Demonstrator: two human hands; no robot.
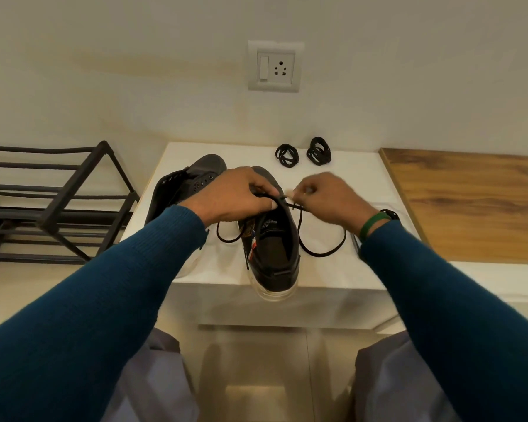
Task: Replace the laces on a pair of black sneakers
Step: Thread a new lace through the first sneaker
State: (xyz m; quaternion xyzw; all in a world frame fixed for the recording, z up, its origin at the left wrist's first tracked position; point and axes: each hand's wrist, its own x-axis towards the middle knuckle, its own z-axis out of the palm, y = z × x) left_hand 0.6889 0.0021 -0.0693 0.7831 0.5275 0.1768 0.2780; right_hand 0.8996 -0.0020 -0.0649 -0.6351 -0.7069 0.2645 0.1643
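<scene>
Open tabletop [374,184] far right; lace coils [287,155] behind sneaker [275,248], rack [58,202] left.

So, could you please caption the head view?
Left hand and right hand hold a black lace over one sneaker; coiled laces behind.
</scene>
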